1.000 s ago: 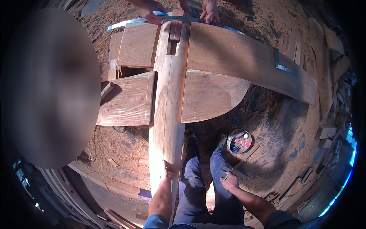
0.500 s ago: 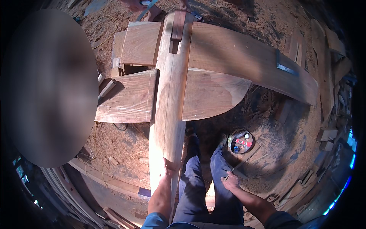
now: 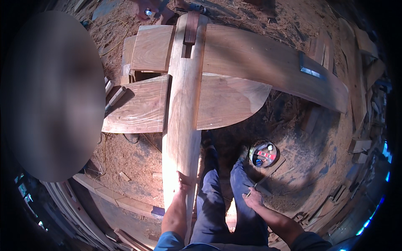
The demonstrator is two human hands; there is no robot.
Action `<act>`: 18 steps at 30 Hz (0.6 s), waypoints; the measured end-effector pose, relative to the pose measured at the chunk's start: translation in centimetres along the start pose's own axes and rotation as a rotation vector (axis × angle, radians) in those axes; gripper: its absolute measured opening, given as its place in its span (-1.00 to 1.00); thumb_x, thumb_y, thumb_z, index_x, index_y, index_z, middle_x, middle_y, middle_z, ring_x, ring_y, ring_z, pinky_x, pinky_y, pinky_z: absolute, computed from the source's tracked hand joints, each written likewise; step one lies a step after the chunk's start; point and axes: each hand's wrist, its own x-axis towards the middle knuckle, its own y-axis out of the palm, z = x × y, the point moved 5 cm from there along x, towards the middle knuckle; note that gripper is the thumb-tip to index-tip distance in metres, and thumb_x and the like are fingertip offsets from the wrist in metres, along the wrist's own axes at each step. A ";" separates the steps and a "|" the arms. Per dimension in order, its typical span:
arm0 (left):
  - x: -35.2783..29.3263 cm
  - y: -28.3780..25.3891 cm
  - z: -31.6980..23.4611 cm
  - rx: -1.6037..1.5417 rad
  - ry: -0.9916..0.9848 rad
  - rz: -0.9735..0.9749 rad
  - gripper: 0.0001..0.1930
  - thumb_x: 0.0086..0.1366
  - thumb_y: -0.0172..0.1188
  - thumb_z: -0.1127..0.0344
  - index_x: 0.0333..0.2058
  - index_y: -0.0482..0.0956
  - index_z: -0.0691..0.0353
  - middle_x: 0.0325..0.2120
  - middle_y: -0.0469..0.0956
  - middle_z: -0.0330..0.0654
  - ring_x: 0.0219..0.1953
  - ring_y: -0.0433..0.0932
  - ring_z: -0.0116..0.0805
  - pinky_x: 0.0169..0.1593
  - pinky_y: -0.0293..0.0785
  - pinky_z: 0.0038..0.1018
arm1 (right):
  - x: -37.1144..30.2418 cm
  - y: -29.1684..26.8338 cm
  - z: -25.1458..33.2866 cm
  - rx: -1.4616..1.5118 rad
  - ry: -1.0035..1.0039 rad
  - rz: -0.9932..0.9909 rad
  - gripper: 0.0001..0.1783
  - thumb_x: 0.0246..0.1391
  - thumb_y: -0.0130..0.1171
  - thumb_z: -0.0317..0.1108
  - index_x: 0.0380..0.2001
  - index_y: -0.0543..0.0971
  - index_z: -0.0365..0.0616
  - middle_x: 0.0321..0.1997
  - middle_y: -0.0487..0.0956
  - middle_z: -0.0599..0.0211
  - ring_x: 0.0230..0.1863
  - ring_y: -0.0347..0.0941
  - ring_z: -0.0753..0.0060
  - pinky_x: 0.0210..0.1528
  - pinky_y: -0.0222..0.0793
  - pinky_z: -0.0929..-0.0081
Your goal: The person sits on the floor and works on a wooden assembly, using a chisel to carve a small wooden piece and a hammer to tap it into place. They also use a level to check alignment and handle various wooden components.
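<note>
A long rounded wooden beam (image 3: pixel 182 100) runs away from me, with fitted planks on both sides. My left hand (image 3: pixel 181 184) lies on its near end, fingers stretched along the wood. Over my right knee rests my right hand (image 3: pixel 253 199), closed on a thin pencil-like stick (image 3: pixel 248 194). A reddish wooden block (image 3: pixel 191 27) sits in a slot at the beam's far end, with a rectangular hole (image 3: pixel 186 51) just nearer to me. A curved board (image 3: pixel 230 100) adjoins the beam's right side, and a grained board (image 3: pixel 136 106) its left.
A metal square (image 3: pixel 312 72) lies on the long right board (image 3: pixel 268 56). Beside my right leg stands a round container (image 3: pixel 264 165) of small items. Wooden handles (image 3: pixel 116 97) rest at left. Another person's hand (image 3: pixel 144 6) is at the far end. Sawdust and offcuts cover the ground.
The view shifts slightly, so the beam and boards appear a little farther left. At the far end, the other person's hand has moved and the pale blue strip there no longer shows. My hands stay put.
</note>
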 end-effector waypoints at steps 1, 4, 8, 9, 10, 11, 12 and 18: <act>-0.1 0.0 0.0 0.001 0.002 -0.001 0.39 -0.06 0.27 -0.49 0.43 -0.29 0.36 0.43 -0.25 0.29 0.46 -0.14 0.21 0.42 -0.11 0.14 | 0.0 0.1 -0.1 0.006 0.002 -0.001 -0.27 0.04 0.25 0.13 0.22 0.41 0.04 0.03 0.60 -0.01 0.10 0.52 -0.06 0.17 0.39 0.07; -0.2 -0.2 0.0 0.000 0.007 -0.006 0.38 -0.05 0.27 -0.48 0.43 -0.29 0.36 0.43 -0.25 0.30 0.46 -0.14 0.21 0.42 -0.11 0.13 | 0.1 0.3 -0.3 0.012 0.004 -0.005 -0.28 0.03 0.27 0.12 0.22 0.42 0.05 0.04 0.60 -0.01 0.11 0.51 -0.06 0.16 0.39 0.08; -0.3 -0.4 0.0 -0.006 0.013 -0.005 0.37 -0.04 0.27 -0.46 0.42 -0.28 0.36 0.42 -0.24 0.31 0.45 -0.14 0.22 0.42 -0.10 0.13 | 0.3 0.5 -0.5 0.009 -0.012 -0.023 -0.27 0.02 0.28 0.10 0.22 0.42 0.05 0.06 0.59 -0.01 0.12 0.50 -0.07 0.17 0.38 0.08; -0.4 -0.5 0.0 -0.009 0.013 -0.006 0.36 -0.04 0.27 -0.46 0.42 -0.28 0.36 0.42 -0.24 0.31 0.45 -0.14 0.22 0.42 -0.10 0.13 | 0.3 0.5 -0.6 0.005 -0.002 -0.024 -0.27 0.02 0.29 0.10 0.22 0.42 0.05 0.07 0.58 -0.01 0.12 0.50 -0.07 0.17 0.38 0.08; -0.3 -0.5 0.0 -0.011 0.013 -0.005 0.36 -0.03 0.27 -0.46 0.42 -0.28 0.36 0.42 -0.24 0.31 0.45 -0.13 0.22 0.42 -0.10 0.13 | 0.3 0.5 -0.6 0.015 -0.018 -0.025 -0.27 0.02 0.29 0.10 0.22 0.42 0.05 0.07 0.58 -0.01 0.13 0.50 -0.07 0.17 0.38 0.08; -0.3 -0.5 0.1 -0.013 0.011 -0.005 0.36 -0.03 0.27 -0.45 0.42 -0.28 0.36 0.42 -0.24 0.32 0.45 -0.13 0.23 0.42 -0.10 0.12 | 0.3 0.5 -0.6 0.018 -0.021 -0.024 -0.27 0.02 0.29 0.10 0.22 0.42 0.04 0.07 0.58 -0.02 0.13 0.49 -0.07 0.17 0.38 0.07; -0.3 -0.4 0.1 -0.010 0.012 -0.004 0.35 -0.03 0.27 -0.45 0.42 -0.28 0.36 0.42 -0.24 0.32 0.45 -0.13 0.23 0.42 -0.10 0.12 | 0.3 0.5 -0.6 0.021 -0.022 -0.023 -0.28 0.02 0.29 0.10 0.21 0.42 0.04 0.07 0.58 -0.02 0.13 0.49 -0.07 0.17 0.38 0.07; 0.0 0.0 0.1 -0.002 0.013 -0.004 0.33 -0.01 0.27 -0.43 0.42 -0.27 0.37 0.42 -0.24 0.33 0.45 -0.13 0.24 0.42 -0.09 0.12 | 0.3 0.2 -0.5 0.032 -0.019 -0.011 -0.28 0.02 0.29 0.09 0.21 0.42 0.02 0.04 0.59 -0.03 0.10 0.52 -0.08 0.16 0.39 0.07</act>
